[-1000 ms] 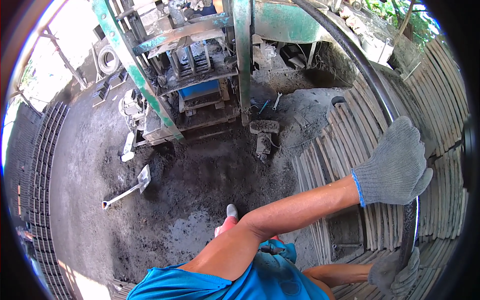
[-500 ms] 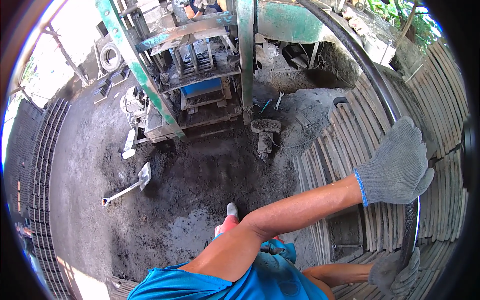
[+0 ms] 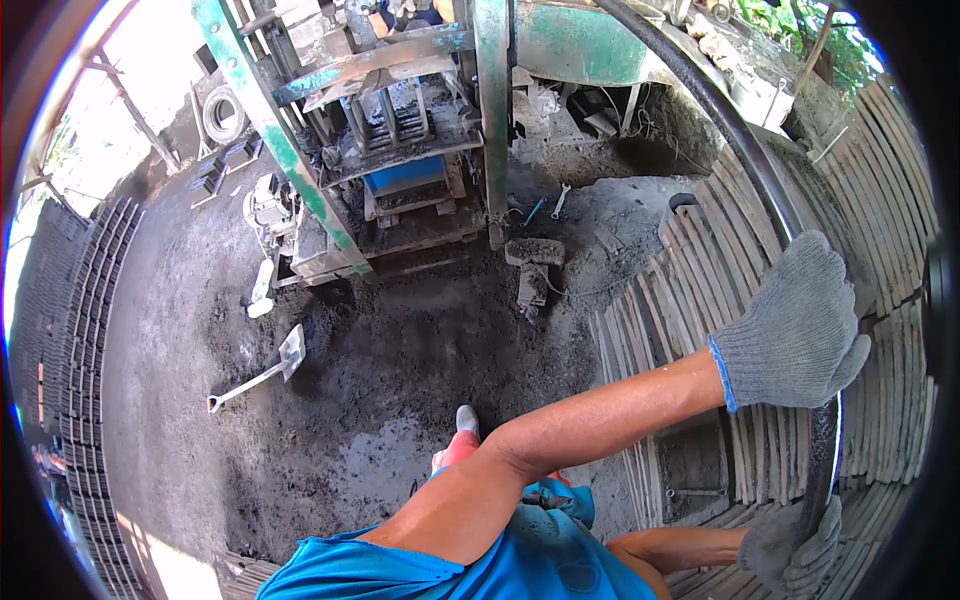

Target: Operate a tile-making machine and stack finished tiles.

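Observation:
A long dark metal bar [image 3: 745,150] bends through the right side of the view, from the top edge down to the lower right. My left hand [image 3: 790,325], in a grey knit glove with a blue cuff, is closed round it, with that arm stretched across my body. Farther down the bar, close to my right side, my right hand [image 3: 795,550] grips it too, in a similar grey glove. Part of its fingers is hidden behind the bar. The bar's upper end runs out of view above the press-like machine [image 3: 490,120] with worn green uprights.
Stacked wooden boards [image 3: 690,260] stand on the right. A shovel [image 3: 265,370] lies on the dirty floor at left, a motor [image 3: 270,205] beyond it. Near the machine's foot are a wrench [image 3: 561,201] and a rough block [image 3: 534,252]. Another person's arm [image 3: 380,22] shows behind the machine.

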Action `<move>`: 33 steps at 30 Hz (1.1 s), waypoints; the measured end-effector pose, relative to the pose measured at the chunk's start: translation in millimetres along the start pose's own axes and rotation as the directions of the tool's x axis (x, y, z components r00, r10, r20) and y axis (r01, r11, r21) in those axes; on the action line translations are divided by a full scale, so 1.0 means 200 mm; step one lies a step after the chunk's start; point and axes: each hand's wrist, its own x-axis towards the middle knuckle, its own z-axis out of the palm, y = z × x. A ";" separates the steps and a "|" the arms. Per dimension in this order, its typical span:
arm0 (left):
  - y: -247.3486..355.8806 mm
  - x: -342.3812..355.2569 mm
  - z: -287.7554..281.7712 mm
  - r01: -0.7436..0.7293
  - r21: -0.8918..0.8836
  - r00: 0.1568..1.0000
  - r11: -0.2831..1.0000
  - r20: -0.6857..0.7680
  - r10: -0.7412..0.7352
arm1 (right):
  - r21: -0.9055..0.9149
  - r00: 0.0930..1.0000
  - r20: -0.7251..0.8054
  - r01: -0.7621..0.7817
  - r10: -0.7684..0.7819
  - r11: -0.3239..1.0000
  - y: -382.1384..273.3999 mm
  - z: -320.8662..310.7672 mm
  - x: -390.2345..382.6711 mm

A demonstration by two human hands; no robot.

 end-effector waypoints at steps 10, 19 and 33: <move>0.00 0.00 0.01 -0.026 0.028 0.998 0.999 -0.061 0.028 | -0.436 0.996 -0.059 -0.089 0.070 0.895 0.08 0.00 0.05; 0.03 0.03 -0.03 0.005 0.015 1.000 1.000 -0.010 -0.005 | -0.672 0.990 -0.099 -0.142 0.103 0.727 0.10 0.04 0.10; 0.00 0.01 -0.01 -0.024 0.025 0.998 0.999 -0.050 0.025 | -0.681 0.992 -0.099 -0.127 0.081 0.721 -0.16 -0.05 0.11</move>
